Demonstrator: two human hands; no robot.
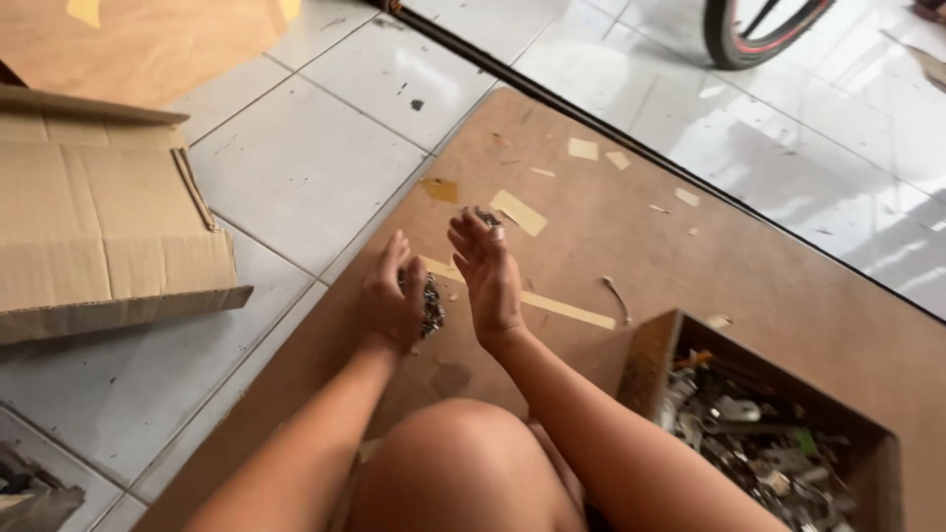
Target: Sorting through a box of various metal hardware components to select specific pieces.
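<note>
My left hand (392,299) is cupped around a clump of small dark metal pieces (432,305), held above a brown hardboard sheet (611,227) on the floor. Close beside it, my right hand (489,274) is raised palm-inward with a small metal piece (487,216) pinched at its fingertips. Both hands hover just past my bare knee (463,463). A loose curved metal bit (619,299) lies on the board to the right of my hands.
A wooden box (650,365) full of mixed metal hardware sits at lower right. An open cardboard box (99,227) lies on the white tiles at left. A bicycle tyre (759,34) stands at top right. Tape strips dot the board.
</note>
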